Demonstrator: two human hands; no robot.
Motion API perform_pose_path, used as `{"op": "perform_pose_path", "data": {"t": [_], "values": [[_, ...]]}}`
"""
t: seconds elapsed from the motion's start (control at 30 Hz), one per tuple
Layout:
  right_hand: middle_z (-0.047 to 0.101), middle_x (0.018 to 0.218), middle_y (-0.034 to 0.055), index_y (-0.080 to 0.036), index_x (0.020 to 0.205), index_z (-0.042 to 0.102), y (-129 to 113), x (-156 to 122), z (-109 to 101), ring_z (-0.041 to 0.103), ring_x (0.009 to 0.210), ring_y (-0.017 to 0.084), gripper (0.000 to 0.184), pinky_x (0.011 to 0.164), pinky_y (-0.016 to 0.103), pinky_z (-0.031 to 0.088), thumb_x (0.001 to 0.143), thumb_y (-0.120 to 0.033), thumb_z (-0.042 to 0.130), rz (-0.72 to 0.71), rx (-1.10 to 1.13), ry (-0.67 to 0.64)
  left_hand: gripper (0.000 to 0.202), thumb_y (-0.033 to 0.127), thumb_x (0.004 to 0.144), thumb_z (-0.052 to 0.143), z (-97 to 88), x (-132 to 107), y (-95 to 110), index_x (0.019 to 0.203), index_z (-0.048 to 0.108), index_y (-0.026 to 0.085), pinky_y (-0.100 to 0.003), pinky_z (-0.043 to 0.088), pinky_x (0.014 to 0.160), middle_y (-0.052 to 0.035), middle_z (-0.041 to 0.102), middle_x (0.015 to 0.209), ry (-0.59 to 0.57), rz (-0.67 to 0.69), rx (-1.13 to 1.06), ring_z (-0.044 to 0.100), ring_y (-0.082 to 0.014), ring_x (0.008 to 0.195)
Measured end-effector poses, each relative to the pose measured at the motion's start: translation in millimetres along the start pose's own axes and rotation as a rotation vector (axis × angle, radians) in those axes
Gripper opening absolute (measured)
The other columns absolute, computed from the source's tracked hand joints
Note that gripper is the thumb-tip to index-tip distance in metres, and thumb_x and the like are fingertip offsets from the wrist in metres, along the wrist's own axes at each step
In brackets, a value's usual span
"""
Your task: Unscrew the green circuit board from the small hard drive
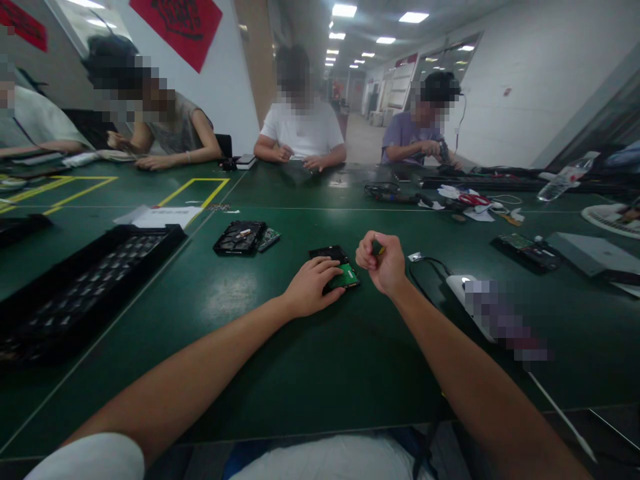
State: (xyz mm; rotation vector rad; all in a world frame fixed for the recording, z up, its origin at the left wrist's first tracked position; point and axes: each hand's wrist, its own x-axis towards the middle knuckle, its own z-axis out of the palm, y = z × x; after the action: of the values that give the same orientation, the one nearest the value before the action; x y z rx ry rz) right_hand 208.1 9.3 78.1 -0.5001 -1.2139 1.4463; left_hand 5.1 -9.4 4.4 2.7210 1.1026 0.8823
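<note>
A black hard drive with a green circuit board (349, 275) lies on the green table in front of me. My left hand (315, 283) holds it, fingers across its top and thumb along the near edge, covering its left part. Just right of the drive, my right hand (384, 262) is raised with the fingers curled in a pinch. A small yellowish bit shows between those fingers, too little to name. Farther left sits another black drive body (240, 237) with small pieces on top, and a loose circuit board (269, 239) leans beside it.
A long black tray (95, 280) fills the left side. On the right are a phone-like device on a white power bank (467, 300) with a cable, another drive (527, 250), a silver box (595, 253) and a plastic bottle (567, 177). Several people sit across the table.
</note>
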Motion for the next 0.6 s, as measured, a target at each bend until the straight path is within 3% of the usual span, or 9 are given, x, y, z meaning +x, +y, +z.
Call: {"op": "perform_pose_path", "data": {"t": [0.1, 0.2, 0.4, 0.6], "values": [[0.031, 0.047, -0.0078, -0.022, 0.064, 0.052, -2, 3, -4, 0.021, 0.042, 0.009, 0.034, 0.047, 0.027, 0.019, 0.088, -0.047, 0.054, 0.062, 0.024, -0.104, 0.042, 0.044, 0.096, 0.066, -1.0, 0, 1, 0.132, 0.064, 0.023, -0.058, 0.046, 0.114, -0.0107, 0.064, 0.142, 0.0, -0.005, 0.006, 0.054, -0.0345, 0.136], [0.033, 0.048, -0.007, -0.022, 0.065, 0.055, -4, 4, -7, 0.025, 0.043, 0.009, 0.034, 0.048, 0.027, 0.021, 0.089, -0.045, 0.053, 0.059, 0.051, -0.118, 0.042, 0.045, 0.096, 0.065, -2.1, 0, 2, 0.132, 0.064, 0.023, -0.058, 0.046, 0.114, -0.0109, 0.064, 0.142, -0.008, -0.011, 0.008, 0.054, -0.0346, 0.136], [0.042, 0.055, -0.0055, -0.022, 0.07, 0.055, -1, 0, -5, 0.037, 0.049, 0.01, 0.033, 0.052, 0.027, 0.03, 0.093, -0.045, 0.058, -0.043, -0.007, 0.058, 0.042, 0.045, 0.096, 0.065, -0.3, 0, 1, 0.132, 0.064, 0.024, -0.059, 0.047, 0.113, -0.0112, 0.065, 0.142, -0.011, -0.017, 0.005, 0.054, -0.035, 0.137], [0.042, 0.059, -0.0064, -0.023, 0.073, 0.051, 10, -2, 7, 0.038, 0.052, 0.01, 0.037, 0.053, 0.026, 0.034, 0.093, -0.054, 0.061, -0.121, -0.1, 0.255, 0.042, 0.045, 0.096, 0.066, 1.1, 0, 1, 0.132, 0.065, 0.024, -0.06, 0.046, 0.113, -0.0109, 0.066, 0.141, -0.004, -0.023, 0.007, 0.054, -0.0355, 0.137]]}}
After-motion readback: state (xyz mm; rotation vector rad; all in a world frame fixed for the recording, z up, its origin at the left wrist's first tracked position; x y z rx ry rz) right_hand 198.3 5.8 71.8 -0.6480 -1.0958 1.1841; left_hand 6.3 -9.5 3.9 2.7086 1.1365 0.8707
